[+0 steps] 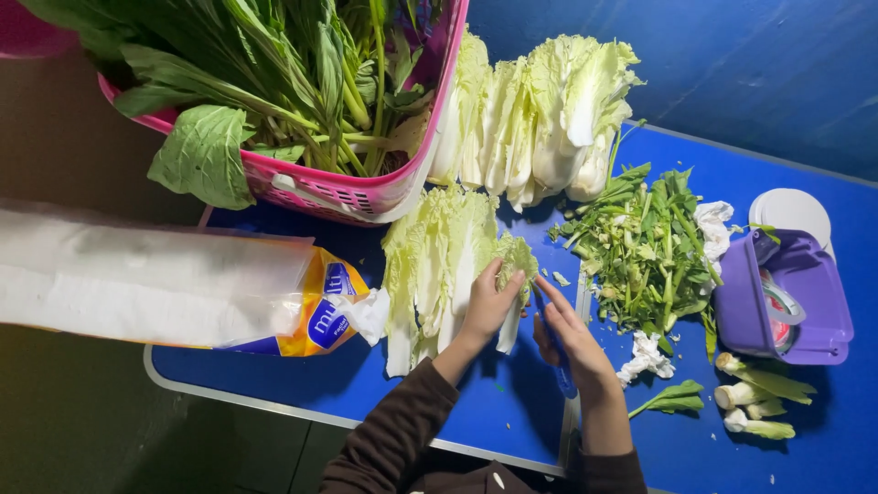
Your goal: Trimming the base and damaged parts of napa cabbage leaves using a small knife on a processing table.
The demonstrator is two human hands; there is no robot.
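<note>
My left hand (487, 306) grips a pale green napa cabbage piece (514, 265) at the edge of a pile of split cabbage leaves (430, 265) on the blue table (512, 412). My right hand (572, 334) sits just right of it, fingers pointing toward the leaf, closed around a blue-handled tool (560, 370) that is mostly hidden. More cabbage wedges (540, 119) lie farther back.
A pink basket (338, 192) of leafy greens stands at the back left. A yellow and blue bag (320, 311) under a clear plastic roll (137, 284) lies left. Chopped green stems (645, 247), a purple container (791, 306), a white lid (791, 210) and bok choy ends (754, 402) lie right.
</note>
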